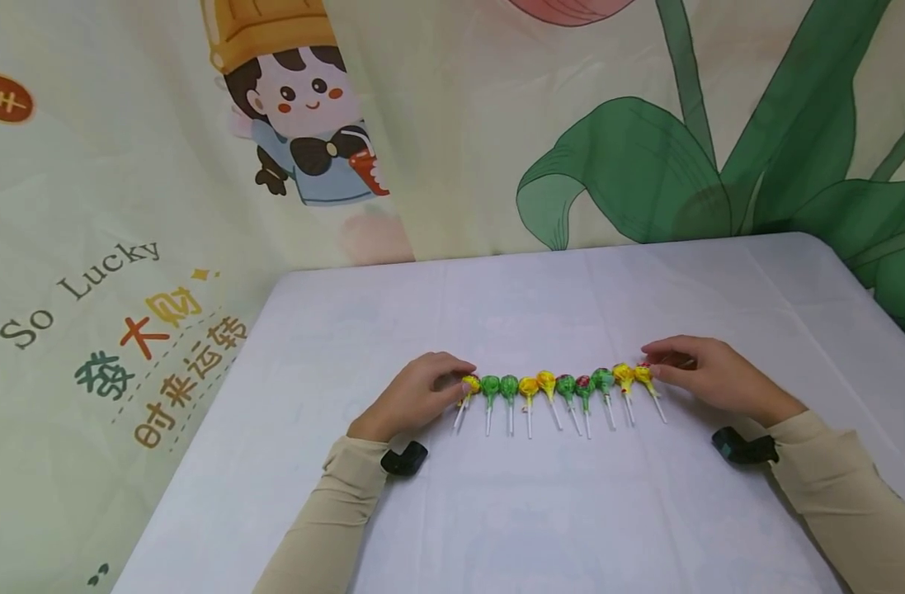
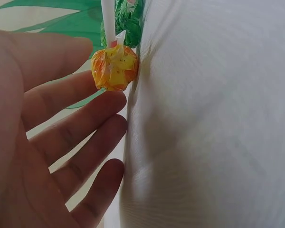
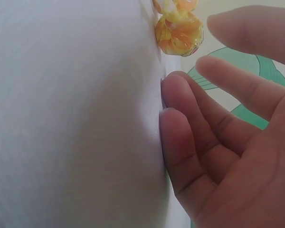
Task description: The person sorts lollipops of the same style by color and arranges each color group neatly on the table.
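Several wrapped lollipops lie side by side in a row on the table, green and yellow heads away from me and white sticks towards me. At the row's left end, my left hand (image 1: 415, 392) has its thumb and fingers loosely spread about a yellow lollipop (image 1: 471, 384). The left wrist view shows that orange-yellow lollipop (image 2: 115, 69) against the fingertips, a green lollipop (image 2: 128, 26) beyond it. My right hand (image 1: 712, 375) is beside the yellow lollipop (image 1: 643, 374) at the right end. In the right wrist view a small gap separates the thumb from this yellow lollipop (image 3: 180, 33).
A white cloth covers the table (image 1: 556, 511). Behind it hangs a printed backdrop (image 1: 452, 124) with a cartoon figure and green leaves. Each wrist wears a black camera, the left camera (image 1: 404, 459) and the right camera (image 1: 745, 446), close above the cloth.
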`<action>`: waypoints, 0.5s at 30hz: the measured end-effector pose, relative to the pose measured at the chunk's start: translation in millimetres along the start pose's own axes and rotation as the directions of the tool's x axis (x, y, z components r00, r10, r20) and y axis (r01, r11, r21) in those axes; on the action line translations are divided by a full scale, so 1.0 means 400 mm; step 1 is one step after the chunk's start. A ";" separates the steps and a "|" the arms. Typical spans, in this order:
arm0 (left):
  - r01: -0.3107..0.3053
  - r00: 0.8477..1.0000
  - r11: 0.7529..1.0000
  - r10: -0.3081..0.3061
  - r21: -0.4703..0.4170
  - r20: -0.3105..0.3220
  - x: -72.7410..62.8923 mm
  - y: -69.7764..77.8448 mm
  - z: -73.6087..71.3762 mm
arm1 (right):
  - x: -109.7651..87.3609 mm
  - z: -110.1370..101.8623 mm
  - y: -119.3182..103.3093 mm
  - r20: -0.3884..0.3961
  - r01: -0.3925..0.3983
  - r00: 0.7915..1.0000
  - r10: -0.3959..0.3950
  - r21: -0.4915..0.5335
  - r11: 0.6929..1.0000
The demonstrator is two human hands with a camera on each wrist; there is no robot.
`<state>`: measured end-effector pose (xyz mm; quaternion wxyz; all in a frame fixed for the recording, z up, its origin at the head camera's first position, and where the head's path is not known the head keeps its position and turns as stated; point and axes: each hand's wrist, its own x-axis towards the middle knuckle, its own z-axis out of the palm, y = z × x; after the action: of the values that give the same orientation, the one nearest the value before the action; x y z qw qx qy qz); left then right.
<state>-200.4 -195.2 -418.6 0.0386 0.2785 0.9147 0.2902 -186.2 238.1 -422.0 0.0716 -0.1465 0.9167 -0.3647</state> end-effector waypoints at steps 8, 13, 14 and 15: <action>0.007 1.000 1.000 -0.007 -0.015 0.021 0.001 -0.004 0.010 | -0.013 0.001 0.015 0.024 -0.014 1.000 0.014 -0.008 1.000; 0.012 1.000 1.000 -0.012 0.007 0.025 -0.008 -0.004 0.010 | -0.012 0.008 0.014 0.015 0.015 1.000 -0.015 0.003 1.000; 0.009 1.000 1.000 -0.009 0.013 0.019 -0.010 -0.004 0.008 | -0.010 0.010 0.013 0.012 0.023 1.000 -0.023 0.006 1.000; 0.007 1.000 1.000 -0.007 0.022 0.013 -0.012 -0.004 0.005 | -0.007 0.013 0.012 0.010 0.030 0.999 -0.030 0.011 0.999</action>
<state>-196.7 -197.7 -421.7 0.0427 0.2777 0.9185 0.2782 -183.2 239.0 -429.1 0.0717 -0.1618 0.9120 -0.3700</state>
